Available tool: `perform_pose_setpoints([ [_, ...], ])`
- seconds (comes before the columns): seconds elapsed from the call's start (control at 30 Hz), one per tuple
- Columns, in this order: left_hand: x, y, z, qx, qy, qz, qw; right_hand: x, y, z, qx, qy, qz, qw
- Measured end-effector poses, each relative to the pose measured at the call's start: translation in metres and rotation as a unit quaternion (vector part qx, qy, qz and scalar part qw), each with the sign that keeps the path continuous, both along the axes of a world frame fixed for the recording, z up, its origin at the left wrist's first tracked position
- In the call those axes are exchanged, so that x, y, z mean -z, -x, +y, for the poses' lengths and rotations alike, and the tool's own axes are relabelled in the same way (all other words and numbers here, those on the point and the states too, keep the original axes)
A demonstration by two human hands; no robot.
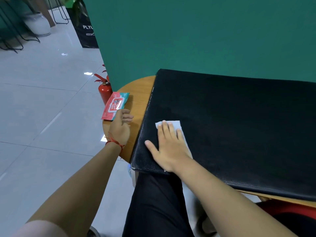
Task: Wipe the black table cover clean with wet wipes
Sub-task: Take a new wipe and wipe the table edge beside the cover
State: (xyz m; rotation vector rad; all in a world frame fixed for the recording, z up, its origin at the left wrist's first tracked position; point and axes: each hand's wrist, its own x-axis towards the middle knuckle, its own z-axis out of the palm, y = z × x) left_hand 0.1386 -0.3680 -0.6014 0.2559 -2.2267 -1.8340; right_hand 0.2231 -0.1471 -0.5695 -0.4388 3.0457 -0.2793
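Observation:
A black table cover lies over a round wooden table against a green wall. My right hand presses flat, fingers straight, on a white wet wipe near the cover's front left corner; the hand hides most of the wipe. My left hand rests on the bare wood to the left of the cover, fingers loosely curled and holding nothing. Just beyond its fingers lies a red and teal pack of wet wipes at the table's left edge.
A red fire extinguisher stands on the tiled floor beside the table. The green wall rises right behind the cover. A white vase, a black sign and metal chair legs stand far left. My black-trousered leg is under the table's front edge.

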Motion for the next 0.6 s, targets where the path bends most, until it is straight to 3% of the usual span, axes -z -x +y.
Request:
perform_pose_setpoints([
  [0.33, -0.005, -0.005, -0.006, -0.010, 0.001, -0.007, 1.000, 0.007, -0.014, -0.092, 0.047, 0.006, 0.018, 0.999],
  [0.6, -0.010, -0.010, -0.004, -0.005, -0.007, -0.015, 1.000, 0.017, -0.057, -0.116, -0.068, -0.019, 0.019, 0.997],
])
